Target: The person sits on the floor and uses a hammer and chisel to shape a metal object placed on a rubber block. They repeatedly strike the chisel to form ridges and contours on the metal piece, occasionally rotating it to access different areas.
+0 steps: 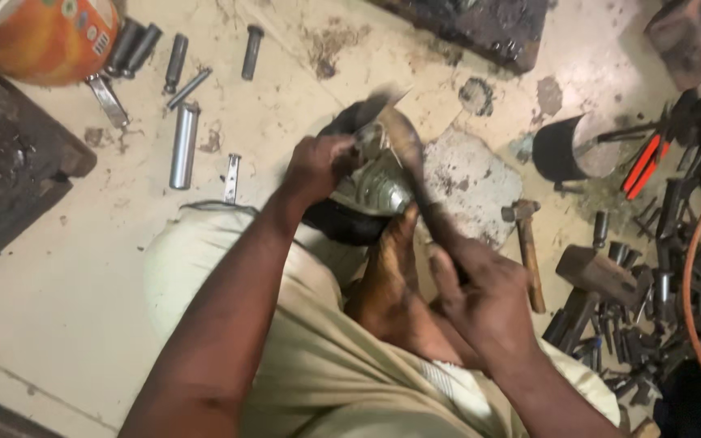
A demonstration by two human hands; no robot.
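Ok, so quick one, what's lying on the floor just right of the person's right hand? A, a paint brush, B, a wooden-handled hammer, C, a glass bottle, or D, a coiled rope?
B: a wooden-handled hammer lies on the floor right of the right hand, which grips a dark tool.

I see a pale, oil-stained concrete floor (pixel 58 268), a dark wooden block (pixel 2 162) at left, evenly lit.
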